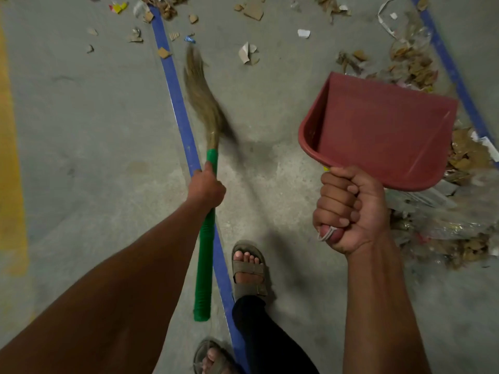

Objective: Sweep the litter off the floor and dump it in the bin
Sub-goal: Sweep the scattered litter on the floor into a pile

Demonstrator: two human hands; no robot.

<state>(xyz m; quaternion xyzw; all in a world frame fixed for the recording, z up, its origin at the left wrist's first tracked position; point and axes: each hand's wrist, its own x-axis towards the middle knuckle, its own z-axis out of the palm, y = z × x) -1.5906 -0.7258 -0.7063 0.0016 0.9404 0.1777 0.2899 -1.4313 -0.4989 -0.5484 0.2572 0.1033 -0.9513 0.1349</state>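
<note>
The litter (421, 63) is torn card, paper and clear wrap, likely light and easily scattered; it lies ahead and in a heap at right. The broom (208, 184) has soft bristles and a stiff green handle. The left hand (206, 187) wraps that handle high up. The right hand (348, 209) fists the dustpan (378, 130) handle, pan empty, raised. No bin shows.

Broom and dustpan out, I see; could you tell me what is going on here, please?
A person is sweeping up floor litter. The left hand grips the green handle of a grass broom, its blurred bristles reaching toward scattered cardboard scraps. The right hand holds a red dustpan raised off the floor, and it looks empty. A larger pile of litter lies at the right. No bin is in view.
</note>
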